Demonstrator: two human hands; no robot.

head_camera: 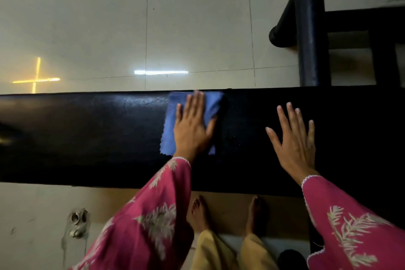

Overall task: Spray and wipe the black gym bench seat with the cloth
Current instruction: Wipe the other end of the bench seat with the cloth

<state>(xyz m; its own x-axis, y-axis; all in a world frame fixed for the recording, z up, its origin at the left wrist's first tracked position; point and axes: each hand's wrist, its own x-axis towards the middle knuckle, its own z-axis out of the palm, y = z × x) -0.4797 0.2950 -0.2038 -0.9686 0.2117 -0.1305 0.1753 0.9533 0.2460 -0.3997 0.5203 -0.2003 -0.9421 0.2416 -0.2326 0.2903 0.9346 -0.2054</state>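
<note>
Pink sleeves with a pale leaf print fill the bottom edge, the left sleeve (149, 215) reaching up from the lower middle and the right sleeve (350, 226) from the lower right corner. Beyond them, a pale tiled floor (87, 28) takes up the whole upper half and shows again below. The black gym bench seat (87, 138) runs as a wide band from edge to edge across the middle, its skin glossy to the left of the hands. A black metal frame (311, 37) with a padded upright post stands on the floor past the seat, upper right. The right hand (293, 140) lies over the seat's right part with all fingers straight and fanned wide, holding nothing; whether the palm bears on the vinyl cannot be told. The left hand (192, 127) is laid flat, fingers straight and close together, pressing on the blue cloth (169, 129), which is spread on the seat near its far edge, around the middle of the seat's length, with its zigzag hem showing to the left of the wrist. Yellow trouser legs (210, 250) and two bare feet (200, 212) stand on the floor just on the near side of the seat. A white strip of reflected light (161, 72) and a yellow cross-shaped reflection (36, 79) lie on the far tiles. A small metal ring (75, 218) sits in a rough patch of floor, lower left. Tiny pale specks (232, 140) dot the seat between the two hands.
</note>
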